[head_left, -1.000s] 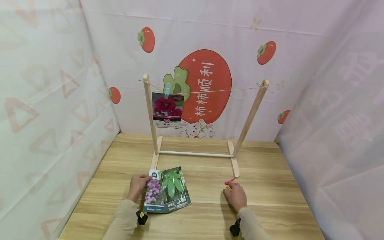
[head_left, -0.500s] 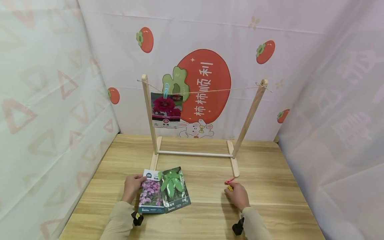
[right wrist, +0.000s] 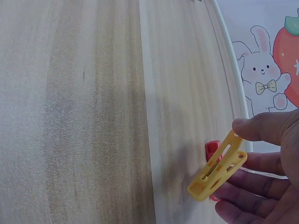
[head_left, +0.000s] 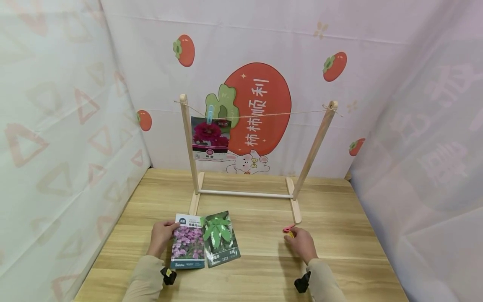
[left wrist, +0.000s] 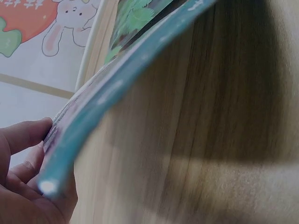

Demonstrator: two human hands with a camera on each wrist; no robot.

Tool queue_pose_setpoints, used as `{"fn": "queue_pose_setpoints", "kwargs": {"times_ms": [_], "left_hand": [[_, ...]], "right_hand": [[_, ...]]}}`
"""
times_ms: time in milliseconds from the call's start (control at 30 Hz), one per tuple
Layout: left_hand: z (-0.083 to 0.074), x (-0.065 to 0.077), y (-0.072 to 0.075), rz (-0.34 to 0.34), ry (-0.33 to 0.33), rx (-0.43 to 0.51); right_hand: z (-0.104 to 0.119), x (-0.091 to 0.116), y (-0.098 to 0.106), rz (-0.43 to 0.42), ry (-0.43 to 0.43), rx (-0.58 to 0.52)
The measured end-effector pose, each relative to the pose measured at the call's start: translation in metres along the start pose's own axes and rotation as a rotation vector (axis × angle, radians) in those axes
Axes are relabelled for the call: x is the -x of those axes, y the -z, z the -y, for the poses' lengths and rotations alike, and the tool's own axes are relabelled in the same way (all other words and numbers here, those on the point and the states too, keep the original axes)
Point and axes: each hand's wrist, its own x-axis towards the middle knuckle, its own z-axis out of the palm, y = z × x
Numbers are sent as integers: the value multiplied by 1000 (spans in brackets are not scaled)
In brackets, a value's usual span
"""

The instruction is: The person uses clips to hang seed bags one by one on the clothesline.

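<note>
My left hand (head_left: 161,235) pinches the upper left edge of a seed packet with purple flowers (head_left: 188,243); in the left wrist view thumb and fingers grip its side, and the packet is tilted off the wood. Just right of it lies a seed packet with green leaves (head_left: 220,239), flat on the table. In my right hand (head_left: 301,243) a yellow clothespin (right wrist: 217,168) is held between thumb and fingers. Behind it a red clothespin (head_left: 288,228) lies on the table, partly hidden in the right wrist view.
A wooden frame (head_left: 317,147) with a twine line (head_left: 271,114) stands at the back. From the line hangs a packet with a dark pink flower (head_left: 209,140), held by a light blue clothespin (head_left: 210,114). Printed cloth walls (head_left: 68,147) surround the table (head_left: 260,251).
My left hand has drawn the purple-flower packet leftward, off the green-leaf packet it overlapped. The right hand has shifted slightly right with the yellow clothespin.
</note>
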Motion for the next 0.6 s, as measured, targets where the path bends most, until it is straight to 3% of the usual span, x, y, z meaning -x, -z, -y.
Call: {"fn": "queue_pose_setpoints", "kwargs": {"times_ms": [600], "left_hand": [[4, -2, 12, -43, -11, -37]], "right_hand": [[4, -5, 8, -14, 21, -47]]}}
